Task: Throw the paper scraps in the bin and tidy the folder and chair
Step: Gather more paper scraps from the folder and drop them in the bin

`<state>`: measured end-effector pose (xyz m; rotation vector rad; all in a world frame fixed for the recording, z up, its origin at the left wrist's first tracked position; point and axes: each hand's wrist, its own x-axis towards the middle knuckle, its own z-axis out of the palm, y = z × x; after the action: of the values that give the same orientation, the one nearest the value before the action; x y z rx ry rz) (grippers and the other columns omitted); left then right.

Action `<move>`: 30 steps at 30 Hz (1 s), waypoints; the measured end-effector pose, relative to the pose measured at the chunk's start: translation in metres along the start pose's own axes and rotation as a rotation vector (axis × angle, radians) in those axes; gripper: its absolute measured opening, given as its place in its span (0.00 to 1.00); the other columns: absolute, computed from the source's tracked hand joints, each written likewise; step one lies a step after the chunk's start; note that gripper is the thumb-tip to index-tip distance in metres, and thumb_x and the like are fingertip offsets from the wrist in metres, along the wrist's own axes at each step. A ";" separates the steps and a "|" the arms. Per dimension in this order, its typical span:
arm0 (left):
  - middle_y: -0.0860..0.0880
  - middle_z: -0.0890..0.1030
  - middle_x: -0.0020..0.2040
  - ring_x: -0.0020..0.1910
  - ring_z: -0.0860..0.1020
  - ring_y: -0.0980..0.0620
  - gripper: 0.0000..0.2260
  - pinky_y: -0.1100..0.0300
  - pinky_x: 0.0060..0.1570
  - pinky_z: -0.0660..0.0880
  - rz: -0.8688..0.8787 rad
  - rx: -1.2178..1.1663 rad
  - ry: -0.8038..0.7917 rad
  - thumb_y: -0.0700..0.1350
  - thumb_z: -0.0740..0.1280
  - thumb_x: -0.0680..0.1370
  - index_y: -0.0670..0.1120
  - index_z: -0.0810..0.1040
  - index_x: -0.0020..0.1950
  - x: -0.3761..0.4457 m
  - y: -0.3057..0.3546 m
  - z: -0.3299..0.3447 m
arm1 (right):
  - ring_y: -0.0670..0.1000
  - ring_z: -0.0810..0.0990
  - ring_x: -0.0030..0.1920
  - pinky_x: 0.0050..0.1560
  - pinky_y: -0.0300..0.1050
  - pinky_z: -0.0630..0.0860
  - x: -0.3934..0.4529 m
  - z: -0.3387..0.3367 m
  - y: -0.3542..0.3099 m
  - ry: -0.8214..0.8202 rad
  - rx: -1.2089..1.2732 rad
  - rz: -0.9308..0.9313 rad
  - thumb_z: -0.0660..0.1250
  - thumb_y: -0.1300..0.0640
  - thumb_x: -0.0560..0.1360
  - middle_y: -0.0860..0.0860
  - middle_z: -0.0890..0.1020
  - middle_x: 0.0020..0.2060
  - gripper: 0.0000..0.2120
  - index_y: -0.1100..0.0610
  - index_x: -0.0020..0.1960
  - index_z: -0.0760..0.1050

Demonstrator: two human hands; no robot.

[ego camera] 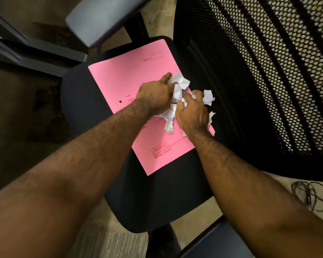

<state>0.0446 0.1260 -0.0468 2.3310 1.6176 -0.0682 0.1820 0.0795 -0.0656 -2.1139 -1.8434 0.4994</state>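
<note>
Right now both my hands are down on the pink file folder (131, 86), which lies flat and slightly askew on the black seat of the office chair (157, 198). My left hand (155, 94) is cupped over the crumpled white paper scraps (179, 84), fingers curled against the far part of the pile, and my right hand (192, 110) is closed around more of them from the near right side, with bits of paper poking out between and beyond my fingers. One small scrap (169, 127) sits loose on the folder just near my hands, between my wrists. To the right stands the chair's black mesh backrest (268, 71), and a grey padded armrest (104, 19) shows at the far side. A coil of thin black cable (311, 196) lies on the floor to the right of the seat.
</note>
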 end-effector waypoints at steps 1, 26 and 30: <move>0.47 0.61 0.78 0.51 0.80 0.39 0.19 0.52 0.38 0.74 0.002 0.003 0.037 0.52 0.58 0.80 0.49 0.71 0.70 -0.006 0.001 0.004 | 0.59 0.79 0.49 0.41 0.49 0.74 -0.005 0.005 -0.001 0.015 -0.029 -0.010 0.59 0.49 0.76 0.55 0.72 0.61 0.18 0.53 0.64 0.75; 0.41 0.76 0.27 0.23 0.67 0.44 0.16 0.58 0.30 0.63 -0.432 -0.379 0.554 0.46 0.62 0.79 0.43 0.71 0.32 -0.092 -0.007 0.008 | 0.52 0.78 0.35 0.35 0.41 0.74 -0.026 -0.004 -0.013 0.184 0.196 -0.054 0.69 0.57 0.74 0.54 0.80 0.37 0.08 0.61 0.46 0.73; 0.53 0.62 0.20 0.19 0.64 0.54 0.19 0.69 0.24 0.59 -0.621 -0.610 0.645 0.46 0.63 0.79 0.46 0.67 0.28 -0.113 -0.015 -0.011 | 0.42 0.74 0.33 0.33 0.23 0.66 -0.027 -0.020 -0.027 0.299 0.316 0.040 0.66 0.54 0.76 0.45 0.76 0.36 0.09 0.60 0.43 0.74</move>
<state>-0.0117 0.0314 -0.0161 1.3878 2.1867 0.9793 0.1638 0.0568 -0.0341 -1.8977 -1.4558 0.4244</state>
